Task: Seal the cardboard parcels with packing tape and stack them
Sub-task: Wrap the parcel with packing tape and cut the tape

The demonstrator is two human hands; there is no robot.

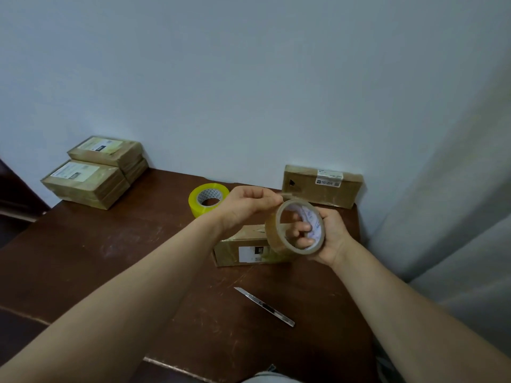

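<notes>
My right hand (327,235) grips a brown roll of packing tape (279,241), fingers curled through its core, held above the table. My left hand (249,204) pinches the tape's loose end at the top of the roll. Under the roll lies a flat cardboard parcel (240,251) with a white label, partly hidden by my hands. Another labelled parcel (322,186) leans against the wall at the back right. Two stacks of parcels (91,175) stand at the back left corner.
A yellow roll of tape (207,199) lies flat behind my left hand. A metal utility knife (265,306) rests on the dark wooden table (110,258) in front of the parcel. A pale wall (249,92) bounds the table's back and right sides.
</notes>
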